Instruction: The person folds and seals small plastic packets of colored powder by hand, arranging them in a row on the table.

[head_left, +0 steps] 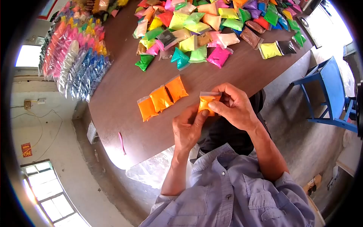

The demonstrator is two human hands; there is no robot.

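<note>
Between my two hands is a small orange packet (pixel 206 102) in a clear plastic bag with a flat top strip. My left hand (pixel 188 128) grips its lower left side, thumb pressed on the front. From the right, my right hand (pixel 236 106) pinches it near the top, thumb across the front and fingers behind. The packet is held over the table's near edge, and its back is hidden. Left of my hands, three more orange packets (pixel 161 99) lie in an overlapping row on the brown table (pixel 124 102).
A large heap of many-coloured packets (pixel 196 28) covers the far side. Packed bundles in clear wrap (pixel 77 53) stand at the left. A pink strip (pixel 121 143) lies near the left edge. Below hangs clear plastic sheeting (pixel 151 170). A blue stool (pixel 329 92) stands right.
</note>
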